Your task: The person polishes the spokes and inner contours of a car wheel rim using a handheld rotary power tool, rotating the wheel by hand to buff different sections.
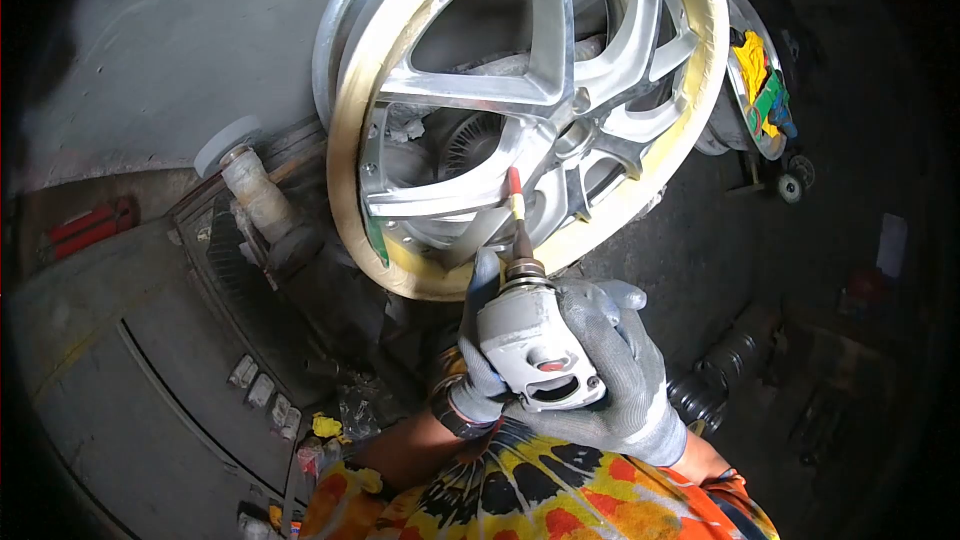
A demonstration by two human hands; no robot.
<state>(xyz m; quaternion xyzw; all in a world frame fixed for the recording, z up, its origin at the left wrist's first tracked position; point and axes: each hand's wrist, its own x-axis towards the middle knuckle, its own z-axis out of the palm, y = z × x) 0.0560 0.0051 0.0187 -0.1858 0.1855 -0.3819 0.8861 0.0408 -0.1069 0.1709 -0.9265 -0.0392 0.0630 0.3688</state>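
Observation:
Both hands wear grey work gloves and are wrapped around a die grinder (530,345) with a white-grey body. My left hand (479,345) grips its left side, fingers partly hidden behind the tool. From the right, my right hand (625,365) closes over the body. A slim bit with a red tip (515,182) points away from me, overlapping a spoke of the wheel rim (545,90); I cannot tell whether it touches. The rim is bare shiny metal, standing tilted, its outer lip covered with cream masking tape (345,165). A green patch shows at the lower left lip.
At the left, a white buffing wheel (228,143) sits on a wrapped shaft. A red tool (92,228) lies on the far left. Another rim (757,80) with yellow and green cloths stands at the right. A dark coil spring (728,365) is on the floor, lower right.

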